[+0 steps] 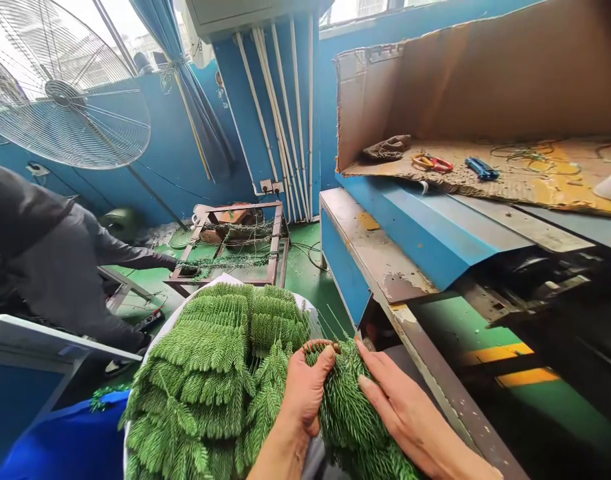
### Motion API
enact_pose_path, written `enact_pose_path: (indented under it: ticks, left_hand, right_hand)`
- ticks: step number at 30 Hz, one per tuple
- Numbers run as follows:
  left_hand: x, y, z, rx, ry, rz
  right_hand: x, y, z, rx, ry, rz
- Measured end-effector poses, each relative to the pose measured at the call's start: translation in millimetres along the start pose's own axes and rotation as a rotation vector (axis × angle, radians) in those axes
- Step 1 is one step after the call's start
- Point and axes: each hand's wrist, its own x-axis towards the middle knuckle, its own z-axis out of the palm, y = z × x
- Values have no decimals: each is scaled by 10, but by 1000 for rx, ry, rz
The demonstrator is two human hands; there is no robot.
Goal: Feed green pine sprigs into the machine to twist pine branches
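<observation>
The left hand (305,393) curls half-closed around a green artificial pine spray (350,420), the open right hand (408,417) lying flat on it, beside a white sack (158,343); it looks light and springy, best held by its stem.

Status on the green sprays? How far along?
Looks done: a layered pile of artificial pine sprays in a white sack. In hand: the left hand and right hand are on one pine spray. Probably left: green strands strung on a metal floor frame.
</observation>
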Motion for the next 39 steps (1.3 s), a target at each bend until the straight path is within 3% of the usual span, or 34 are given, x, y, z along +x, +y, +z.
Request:
enact_pose_path:
  ticks: [4,7,13,19,22,25,33,36,39]
  left_hand:
    - [-12,-24,62,62,22,4]
    - [11,-34,79,71,28,7]
    - [81,-113,176,61,27,29]
    - [107,-174,398,10,-4,16]
    - [119,-170,502,-21,-31,-37]
    - [127,-173,573,-26,-61,-104]
    - [158,-146,662,195,-46,-141]
    - [125,-130,677,156,-134,-132]
    - [123,-171,643,189,-239,-136]
  right_hand:
    - [-65,17,-11,34,88,-12]
    - [-88,48,-67,123,205,56]
    - [-102,-24,-76,252,46,-34]
    - [-121,-14,-76,448,158,195]
    - [-135,44,-177,613,167,248]
    - [-146,56,-338,685,161,192]
    - [-130,-57,-691,744,228,121]
    - [-186,-36,-680,858,228,166]
    - [-266,15,-620,926,134,178]
